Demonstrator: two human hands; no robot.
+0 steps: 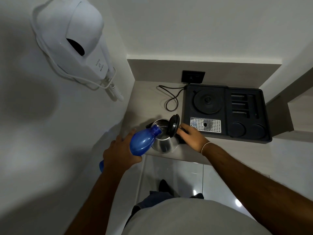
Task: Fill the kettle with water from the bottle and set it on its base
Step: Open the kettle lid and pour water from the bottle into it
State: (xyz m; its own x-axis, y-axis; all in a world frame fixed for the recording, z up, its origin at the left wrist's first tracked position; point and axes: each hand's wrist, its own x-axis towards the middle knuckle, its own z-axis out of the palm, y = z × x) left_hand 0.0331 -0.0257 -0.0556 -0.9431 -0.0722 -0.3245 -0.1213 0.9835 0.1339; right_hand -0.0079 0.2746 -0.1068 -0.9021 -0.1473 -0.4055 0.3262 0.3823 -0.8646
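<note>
The left hand (121,152) grips the blue bottle (144,143), tipped so its mouth sits over the open kettle (165,144), which stands on the counter (191,154) with its lid (173,125) hinged up. The right hand (191,135) is closed on the kettle's handle, steadying it. Filling looks under way, though how full cannot be told. The base (208,100), in the black tray (264,116) to the right, stands bare, so closing and seating the kettle remain.

Blue bottle (143,142) tilted into open steel kettle (165,141).
</note>
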